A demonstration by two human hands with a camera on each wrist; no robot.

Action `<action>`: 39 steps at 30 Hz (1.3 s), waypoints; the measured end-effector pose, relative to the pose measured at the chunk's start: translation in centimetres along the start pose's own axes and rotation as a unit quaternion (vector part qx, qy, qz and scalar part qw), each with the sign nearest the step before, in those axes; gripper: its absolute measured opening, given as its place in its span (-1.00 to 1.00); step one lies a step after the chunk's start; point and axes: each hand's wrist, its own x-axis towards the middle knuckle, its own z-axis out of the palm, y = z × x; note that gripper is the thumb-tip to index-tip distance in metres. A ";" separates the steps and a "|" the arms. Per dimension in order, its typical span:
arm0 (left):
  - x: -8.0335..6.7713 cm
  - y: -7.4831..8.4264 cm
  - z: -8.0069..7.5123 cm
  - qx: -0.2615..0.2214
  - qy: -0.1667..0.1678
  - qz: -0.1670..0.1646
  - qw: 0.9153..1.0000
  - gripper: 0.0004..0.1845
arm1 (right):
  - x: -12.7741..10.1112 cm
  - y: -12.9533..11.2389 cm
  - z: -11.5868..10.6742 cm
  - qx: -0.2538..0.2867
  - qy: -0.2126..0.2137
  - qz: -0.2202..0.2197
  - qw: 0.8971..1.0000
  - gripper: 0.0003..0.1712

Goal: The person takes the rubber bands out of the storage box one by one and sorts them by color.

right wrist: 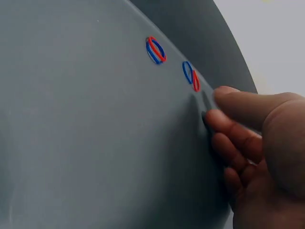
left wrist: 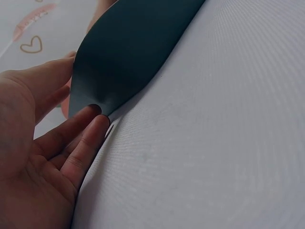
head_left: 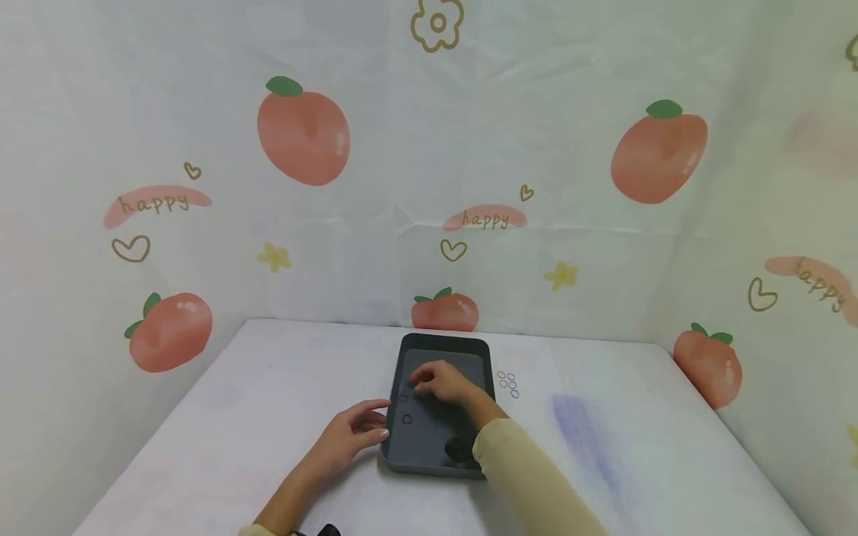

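Observation:
A dark grey rectangular tray (head_left: 422, 450) lies on the table. My left hand (head_left: 345, 439) is at its left side, fingers loosely bent; in the left wrist view the fingertips touch the tray's outer wall (left wrist: 119, 52). Over the tray floor hovers my right hand (head_left: 445, 383), with its fingers loosely curled and a gap between thumb and forefinger; nothing shows between them. Near those fingertips, in the right wrist view, a blue ring (right wrist: 185, 69) and a red ring (right wrist: 196, 85) lie together. Farther along the tray wall, red and blue rings overlap (right wrist: 156, 50).
Several small red and blue rings (head_left: 512, 385) lie on the white table just right of the tray. A fruit-patterned cloth (head_left: 375, 246) hangs behind the table. A bluish stain (head_left: 583, 424) marks the tabletop at the right.

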 end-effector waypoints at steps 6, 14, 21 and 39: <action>0.1 0.1 0.0 0.000 -0.002 -0.002 1.000 -0.46 | 0.4 -0.6 0.5 -0.057 -0.038 0.014 0.998 -0.72; 0.1 -0.2 -0.2 0.000 0.000 -0.012 1.000 -0.45 | 0.6 -0.8 0.8 -0.086 -0.046 0.030 0.995 -0.74; 0.0 -0.2 -0.1 -0.002 -0.001 -0.010 1.000 -0.46 | 0.5 -0.7 0.8 -0.065 -0.040 0.022 0.997 -0.85; 0.1 0.0 -0.1 -0.002 -0.002 0.000 1.000 -0.45 | 0.1 -0.6 0.7 -0.022 -0.034 0.058 0.998 -0.94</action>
